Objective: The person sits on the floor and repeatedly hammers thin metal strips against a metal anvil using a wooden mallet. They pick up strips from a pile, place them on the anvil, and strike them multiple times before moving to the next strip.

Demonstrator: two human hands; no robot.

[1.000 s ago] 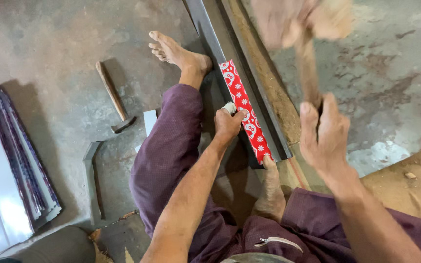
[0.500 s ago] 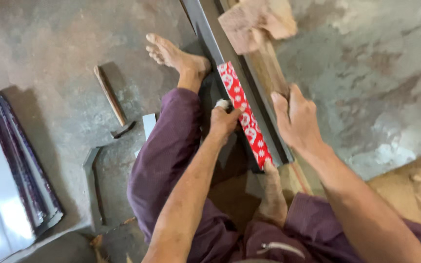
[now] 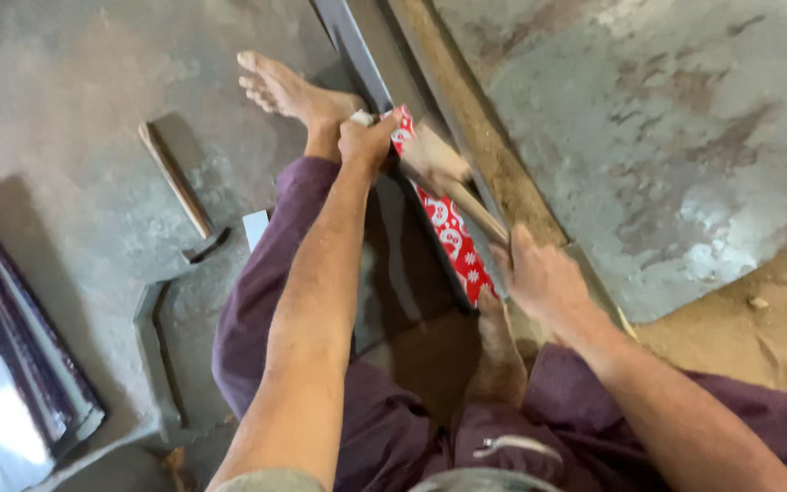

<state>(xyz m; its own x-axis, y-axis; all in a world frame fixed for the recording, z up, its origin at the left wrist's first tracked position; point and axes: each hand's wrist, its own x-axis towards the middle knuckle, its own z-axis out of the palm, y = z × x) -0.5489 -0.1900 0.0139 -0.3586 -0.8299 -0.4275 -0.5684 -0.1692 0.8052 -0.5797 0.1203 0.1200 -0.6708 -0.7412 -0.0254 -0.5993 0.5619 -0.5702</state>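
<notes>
grey concrete floor (image 3: 75,109) spreads under a stack of folded sheet-metal strips (image 3: 11,364) at far left and a thin wooden stick (image 3: 175,179); the left hand (image 3: 368,139) pinches the red patterned metal strip (image 3: 448,228) against a long steel rail (image 3: 357,46), while the right hand (image 3: 544,278) is clenched round a wooden mallet (image 3: 444,169) whose head rests on the strip

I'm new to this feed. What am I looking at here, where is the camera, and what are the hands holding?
There is no machine: a person sits on a concrete floor, filmed from a camera on their own head looking down. The right hand grips a wooden mallet, its head down on a red patterned strip lying along a long metal rail. The left hand pins that strip's far end. A wooden stick and stacked metal sheets lie to the left.
</notes>
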